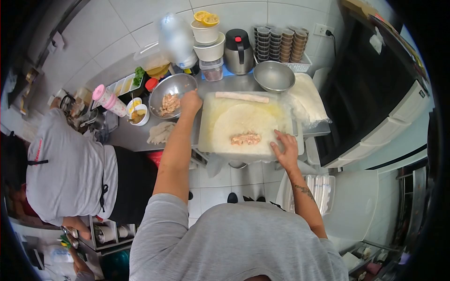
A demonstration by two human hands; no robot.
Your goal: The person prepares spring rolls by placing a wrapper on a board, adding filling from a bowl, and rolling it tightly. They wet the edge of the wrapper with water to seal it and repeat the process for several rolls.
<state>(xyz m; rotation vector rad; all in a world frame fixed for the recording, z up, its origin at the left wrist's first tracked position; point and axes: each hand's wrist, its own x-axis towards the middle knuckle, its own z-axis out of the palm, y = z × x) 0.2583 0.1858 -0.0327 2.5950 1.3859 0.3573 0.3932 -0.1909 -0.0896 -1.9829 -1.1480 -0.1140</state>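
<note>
A round pale wrapper [243,122] lies flat on a white cutting board [208,140], with a small heap of pinkish filling [245,138] near its front edge. My right hand [286,149] rests flat on the wrapper's front right edge, fingers spread. My left hand [190,102] reaches to the rim of a steel bowl [180,84] holding more pink filling [169,104]; its fingers are curled and I cannot tell what they hold. A finished roll [242,97] lies along the board's far edge.
An empty steel bowl [273,76] and a stack of wrappers [307,100] sit right of the board. A kettle [238,51], stacked tubs [208,44] and sauce cups [280,44] line the wall. Another person in a grey shirt [65,168] works at the left.
</note>
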